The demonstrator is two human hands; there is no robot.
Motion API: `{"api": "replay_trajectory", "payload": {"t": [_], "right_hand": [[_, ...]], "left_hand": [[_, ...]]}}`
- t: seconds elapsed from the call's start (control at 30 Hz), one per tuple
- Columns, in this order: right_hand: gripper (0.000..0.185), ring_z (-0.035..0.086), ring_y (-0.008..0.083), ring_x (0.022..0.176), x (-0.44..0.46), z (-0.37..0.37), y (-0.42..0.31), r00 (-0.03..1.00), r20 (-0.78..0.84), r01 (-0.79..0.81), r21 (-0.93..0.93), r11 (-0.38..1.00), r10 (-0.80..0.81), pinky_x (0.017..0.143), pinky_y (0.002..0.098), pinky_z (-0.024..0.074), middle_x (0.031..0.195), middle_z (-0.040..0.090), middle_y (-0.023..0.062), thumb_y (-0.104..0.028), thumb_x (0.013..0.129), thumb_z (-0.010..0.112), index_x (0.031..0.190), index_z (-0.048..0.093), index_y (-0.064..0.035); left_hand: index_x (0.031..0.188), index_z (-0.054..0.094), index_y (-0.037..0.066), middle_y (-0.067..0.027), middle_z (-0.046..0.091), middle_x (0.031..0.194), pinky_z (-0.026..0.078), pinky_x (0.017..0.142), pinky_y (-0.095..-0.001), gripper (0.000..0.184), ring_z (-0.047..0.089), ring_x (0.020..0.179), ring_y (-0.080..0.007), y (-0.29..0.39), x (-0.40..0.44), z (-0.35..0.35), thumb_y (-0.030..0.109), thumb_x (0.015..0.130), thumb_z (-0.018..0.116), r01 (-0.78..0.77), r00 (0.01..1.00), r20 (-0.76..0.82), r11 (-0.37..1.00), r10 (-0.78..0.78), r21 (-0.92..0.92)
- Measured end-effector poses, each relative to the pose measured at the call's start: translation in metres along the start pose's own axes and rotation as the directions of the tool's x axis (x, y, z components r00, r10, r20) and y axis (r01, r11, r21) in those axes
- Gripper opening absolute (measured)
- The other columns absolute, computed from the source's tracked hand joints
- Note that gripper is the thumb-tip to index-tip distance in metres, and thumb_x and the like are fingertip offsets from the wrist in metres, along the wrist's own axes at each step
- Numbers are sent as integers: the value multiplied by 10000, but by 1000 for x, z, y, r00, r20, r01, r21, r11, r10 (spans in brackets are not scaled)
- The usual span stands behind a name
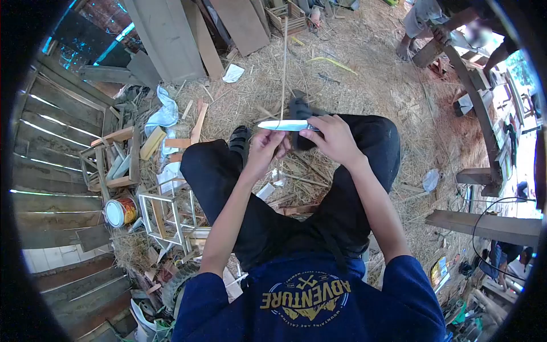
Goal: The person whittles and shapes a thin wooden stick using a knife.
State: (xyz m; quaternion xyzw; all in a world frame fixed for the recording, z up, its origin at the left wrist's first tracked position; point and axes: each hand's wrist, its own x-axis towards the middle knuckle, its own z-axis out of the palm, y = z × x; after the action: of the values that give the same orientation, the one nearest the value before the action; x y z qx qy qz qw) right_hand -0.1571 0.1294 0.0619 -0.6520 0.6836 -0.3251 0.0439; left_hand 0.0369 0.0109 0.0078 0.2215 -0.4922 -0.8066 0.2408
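Observation:
My right hand [332, 137] is closed around the handle of a knife, most of which its fingers hide. The knife's pale, broad blade [283, 125] points left, level above my lap. A long thin wooden strip [285, 62] runs away from me over the floor and meets the blade. Just below the blade, my left hand [265, 147] has its fingers curled and pinched around the near end of this strip. Its fingertips are close to the blade; whether they touch it I cannot tell.
Shavings and straw cover the ground between my feet. Left are a small white wooden frame [171, 219], a paint can [115, 212] and a wooden crate [117, 159]. Boards [168, 43] lean at the back. Another person [424, 25] is beside a curved timber [473, 85] at upper right.

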Motion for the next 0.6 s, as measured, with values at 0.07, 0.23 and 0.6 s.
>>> {"api": "replay_trajectory", "payload": {"t": [0.07,0.23,0.6], "right_hand": [[350,646,327,839,4,3,2,999,26,-26,23,999,26,754,437,461,846,662,121,-414,950,640,970,666,-65],[366,636,341,797,20,35,6,999,-22,-27,125,992,30,738,440,479,849,667,146,-393,921,693,1045,696,-49],[274,653,343,856,52,63,4,1000,17,4,166,986,-7,767,447,475,857,671,120,-321,890,714,1003,692,-72]], "left_hand": [[1125,613,13,-51,636,797,406,553,-231,202,501,601,-77,-4,-1,-3,195,1038,602,84,996,-14,993,-86,-87],[1099,606,31,-41,616,776,375,522,-224,185,469,572,-59,-10,8,-11,206,1038,607,-35,991,-128,998,27,-60],[1135,578,53,-19,588,758,289,498,-215,157,441,580,-40,-21,22,-28,179,1042,583,6,982,-186,998,-17,-56]]}}
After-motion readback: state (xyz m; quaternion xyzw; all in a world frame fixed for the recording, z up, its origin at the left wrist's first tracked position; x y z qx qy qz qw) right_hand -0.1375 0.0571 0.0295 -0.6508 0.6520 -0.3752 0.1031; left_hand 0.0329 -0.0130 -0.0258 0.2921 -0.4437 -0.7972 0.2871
